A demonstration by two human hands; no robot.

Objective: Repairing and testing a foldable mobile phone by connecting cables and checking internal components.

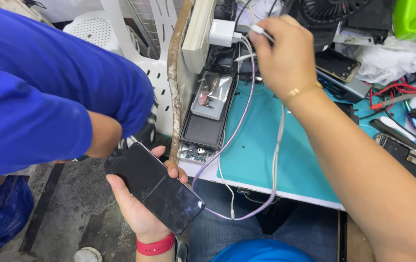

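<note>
My left hand (137,208) holds a black smartphone (158,188) with a dark screen, low at the bench's front edge, a red band on the wrist. My right hand (283,53) reaches up to the back of the bench and pinches a white cable plug (261,32) next to a white charger block (222,32) in a power strip (197,34). A gold bracelet sits on that wrist. White and lilac braided cables (239,126) hang from there down over the teal mat (261,155) and loop below the bench edge.
Another person in a blue shirt (38,92) leans in at left. A black tray (208,121) with a clear small-parts box (211,95) lies beside the mat. Opened phones (336,64), red wires (402,90), tools, a black fan (334,12) and a white plastic chair (135,53) crowd the back and right.
</note>
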